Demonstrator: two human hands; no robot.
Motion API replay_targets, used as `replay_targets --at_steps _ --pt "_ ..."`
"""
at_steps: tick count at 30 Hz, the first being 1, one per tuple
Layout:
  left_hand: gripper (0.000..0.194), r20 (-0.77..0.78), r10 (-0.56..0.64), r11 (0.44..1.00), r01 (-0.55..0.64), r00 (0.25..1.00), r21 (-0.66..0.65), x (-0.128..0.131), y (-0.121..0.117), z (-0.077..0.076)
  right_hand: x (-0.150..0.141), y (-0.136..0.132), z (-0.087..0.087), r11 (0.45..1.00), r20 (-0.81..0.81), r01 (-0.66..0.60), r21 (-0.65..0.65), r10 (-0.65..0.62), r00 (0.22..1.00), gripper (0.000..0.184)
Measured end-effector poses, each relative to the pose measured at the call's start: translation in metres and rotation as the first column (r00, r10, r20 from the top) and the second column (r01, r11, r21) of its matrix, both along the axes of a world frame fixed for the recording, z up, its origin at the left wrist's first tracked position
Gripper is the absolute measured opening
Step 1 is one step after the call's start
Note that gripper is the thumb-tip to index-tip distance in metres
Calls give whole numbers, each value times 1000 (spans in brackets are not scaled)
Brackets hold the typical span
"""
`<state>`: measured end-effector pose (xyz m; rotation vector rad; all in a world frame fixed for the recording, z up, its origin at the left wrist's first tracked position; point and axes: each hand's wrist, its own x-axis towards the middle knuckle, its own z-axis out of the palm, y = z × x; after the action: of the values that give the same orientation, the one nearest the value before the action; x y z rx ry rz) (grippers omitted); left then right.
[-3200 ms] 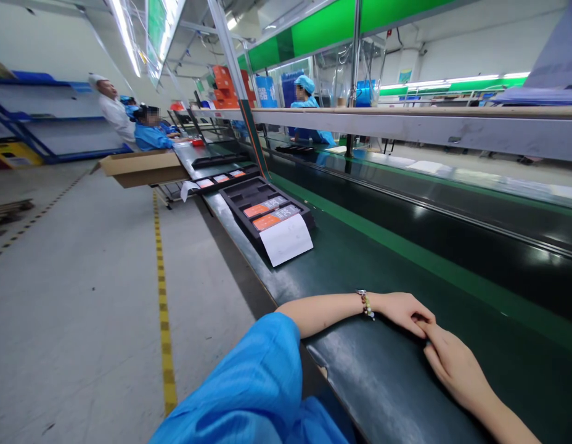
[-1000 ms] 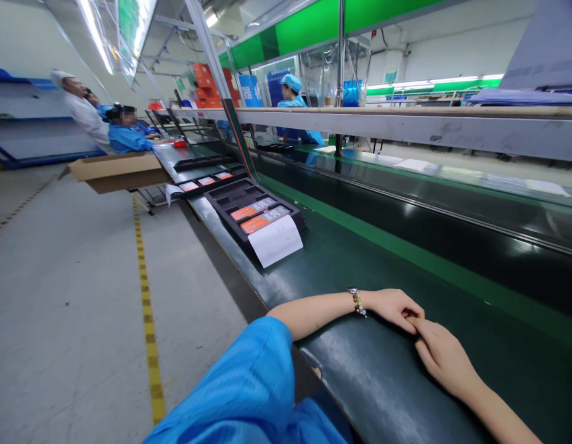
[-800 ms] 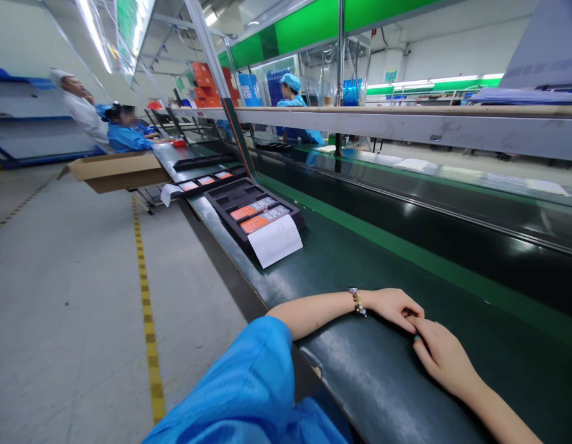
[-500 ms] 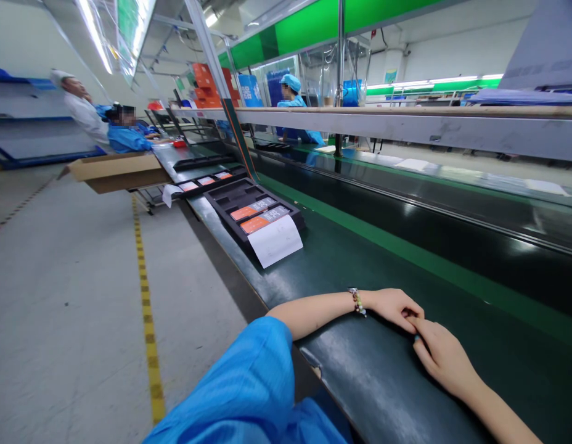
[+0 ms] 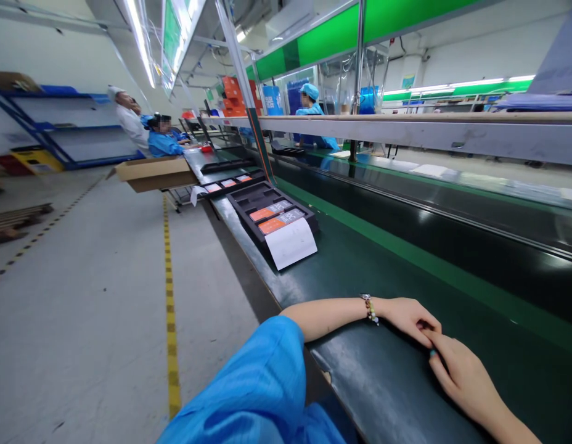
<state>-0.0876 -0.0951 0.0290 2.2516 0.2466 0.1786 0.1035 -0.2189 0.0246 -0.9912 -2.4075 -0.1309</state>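
My left hand, with a beaded bracelet at the wrist, rests on the dark green conveyor belt, its fingers curled inward. Against its fingertips lies my right hand, also closed, with the fingers of both hands touching. No object shows in either one; a small teal spot sits by the right thumb. Farther along the belt, apart from both hands, is a black tray with orange-and-grey printed packs in some slots. A white sheet hangs over its near end.
Behind that tray lies another tray with orange packs. An open cardboard box stands left of the line. A metal post rises at the belt, and a long shelf runs above it. Co-workers in blue and white are farther back.
The view has turned left, so the trays, box and hands appear farther right, with more floor and shelving at left. My hands keep the same pose, touching each other.
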Motion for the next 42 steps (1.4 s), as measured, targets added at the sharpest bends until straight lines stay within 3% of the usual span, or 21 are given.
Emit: replay_targets --at_steps 42 --pt "24 25 -22 998 20 999 59 1 0 -2 -2 -1 2 999 12 -12 36 12 1000 20"
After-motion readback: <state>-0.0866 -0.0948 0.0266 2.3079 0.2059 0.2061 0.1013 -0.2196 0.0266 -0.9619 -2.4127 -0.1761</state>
